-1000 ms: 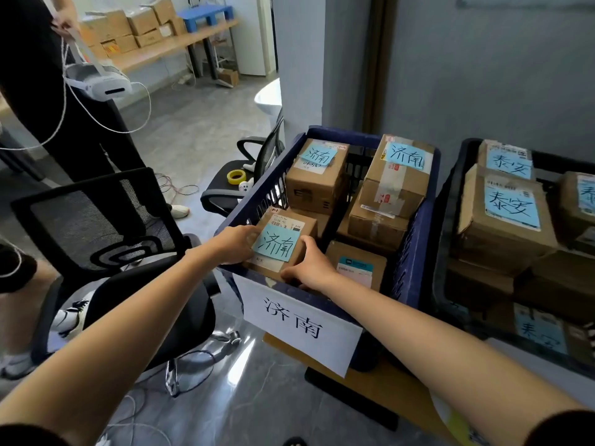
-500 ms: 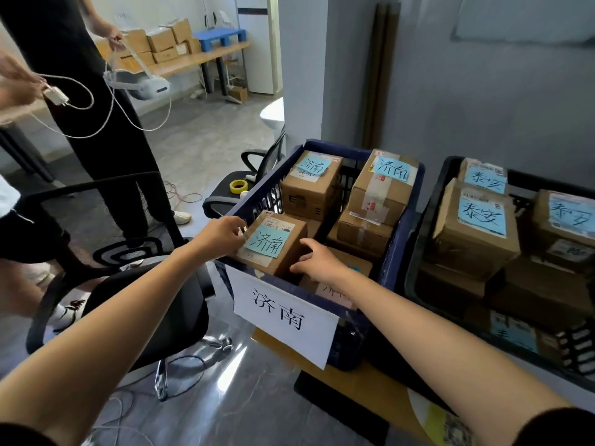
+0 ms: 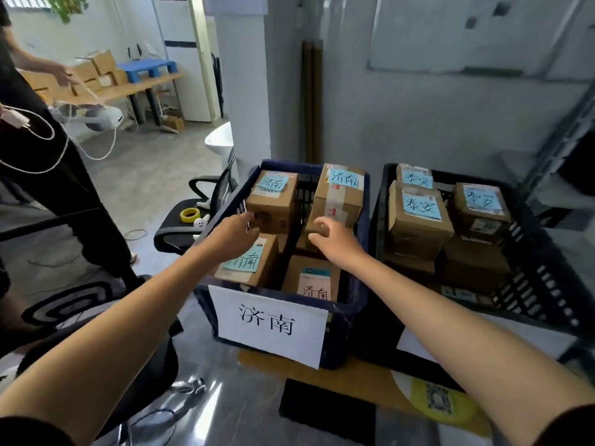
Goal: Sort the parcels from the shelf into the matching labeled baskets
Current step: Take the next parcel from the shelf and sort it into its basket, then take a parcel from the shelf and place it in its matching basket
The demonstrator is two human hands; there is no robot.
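Left grip point(image 3: 235, 233) and right grip point(image 3: 336, 241) are both hovering with fingers loosely apart, holding nothing, just above the parcels inside the blue basket point(image 3: 363, 239). Whether the left fingertips are brushing the rear-left parcel point(image 3: 273, 204) I cannot tell. The front-left parcel point(image 3: 254, 268) is lying flat under the left grip in the basket's front-left corner. Its blue note is reading 济南, agreeing with the white sign point(image 3: 270, 320) hanging on the basket's front wall. So the drop is looking finished, and the step in hand is probably the letting-go and withdrawal. To do it well, both grips should be rising straight up and clearing the basket's rim before swinging away, so that no wrist is dragging the rear-right parcel point(image 3: 341, 197), which is sitting high at the basket's back-right. The black basket point(image 3: 531, 252), standing just right of the blue basket, is holding parcels marked 泰安 and is needing nothing now.
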